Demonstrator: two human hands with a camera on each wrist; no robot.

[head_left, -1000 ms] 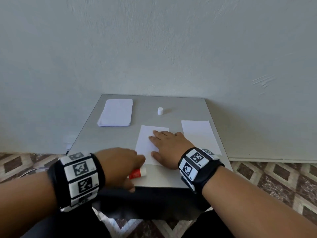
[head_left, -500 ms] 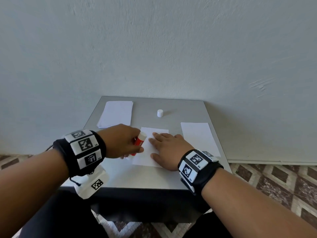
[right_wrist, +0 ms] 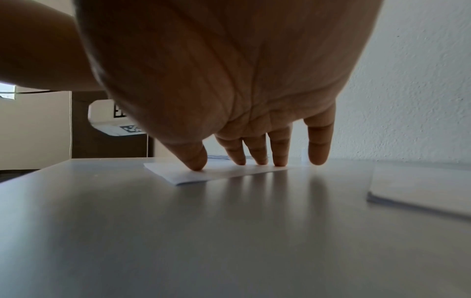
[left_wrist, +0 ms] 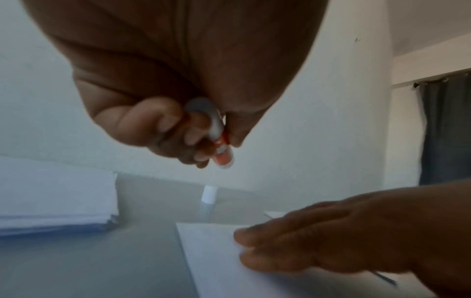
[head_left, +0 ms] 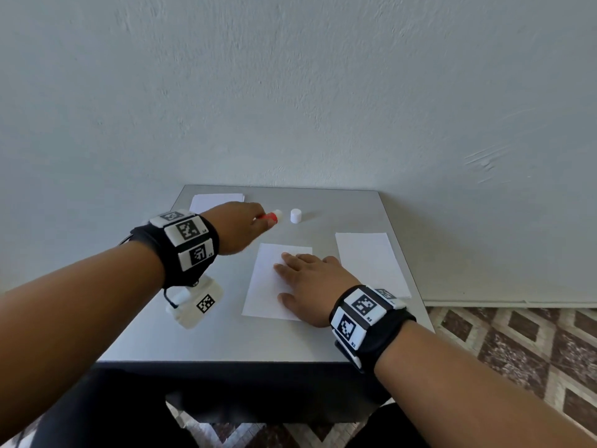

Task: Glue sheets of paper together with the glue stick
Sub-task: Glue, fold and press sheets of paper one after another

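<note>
My left hand (head_left: 245, 227) grips the red and white glue stick (head_left: 273, 216) (left_wrist: 221, 149), held above the table with its white tip pointing toward the white cap (head_left: 296, 216) (left_wrist: 209, 194), which stands upright just to its right. My right hand (head_left: 310, 279) (right_wrist: 254, 153) lies flat with straight fingers on a white sheet (head_left: 268, 286) (right_wrist: 186, 173) (left_wrist: 229, 268) in the middle of the table. A second white sheet (head_left: 368, 260) (right_wrist: 420, 187) lies to the right of it. A stack of white paper (head_left: 214, 200) (left_wrist: 53, 201) sits at the far left, partly hidden by my left arm.
The grey table (head_left: 226, 337) stands against a pale wall (head_left: 290, 92). Its front edge is close to me. Patterned floor tiles (head_left: 517, 344) show to the right. A dark curtain (left_wrist: 446, 131) hangs at the right in the left wrist view.
My left hand lifted the glue stick from the table's front edge and carried it forward over the sheet's left side to beside the cap. My right hand stayed pressed on the sheet.
</note>
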